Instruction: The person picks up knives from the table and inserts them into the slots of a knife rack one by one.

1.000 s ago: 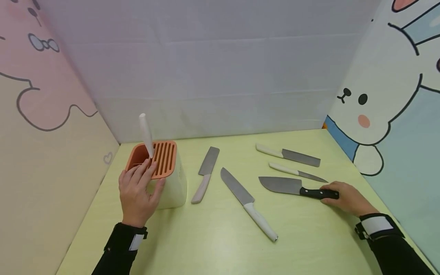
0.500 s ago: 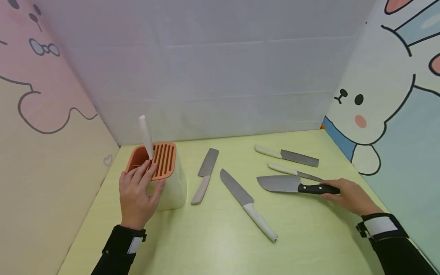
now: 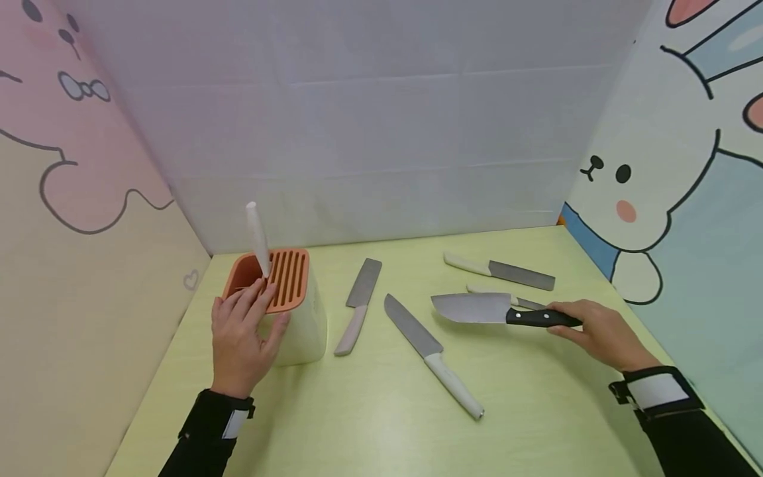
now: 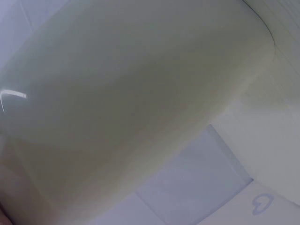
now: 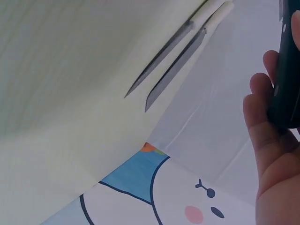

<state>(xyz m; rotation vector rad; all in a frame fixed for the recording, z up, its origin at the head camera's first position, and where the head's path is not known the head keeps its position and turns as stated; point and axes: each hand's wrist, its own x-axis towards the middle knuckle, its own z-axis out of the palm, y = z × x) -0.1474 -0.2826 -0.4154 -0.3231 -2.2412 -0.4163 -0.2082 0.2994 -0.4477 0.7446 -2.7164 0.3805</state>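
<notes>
My left hand (image 3: 241,338) holds the front of a cream knife block (image 3: 301,338) with a slotted orange top. Its fingers lie over the rim, and the thumb is against the front wall. One knife with a white handle (image 3: 257,238) stands in the block; its blade is hidden. In the left wrist view, the pale wall of the block (image 4: 140,93) fills most of the picture. My right hand (image 3: 602,333) grips the black handle (image 3: 536,318) of a wide-bladed kitchen knife (image 3: 473,308), raised above the table with its blade pointing left.
On the table (image 3: 369,424) lie a small cleaver (image 3: 360,298), a white-handled chef's knife (image 3: 435,358), a rectangular-bladed knife (image 3: 518,273) and a paring knife (image 3: 530,304), partly covered by the held knife. A pale wall (image 3: 381,132) closes off the back; printed panels flank both sides.
My right hand has lifted the black-handled knife off the table and moved it slightly left and away from me. The left hand stays on the knife block.
</notes>
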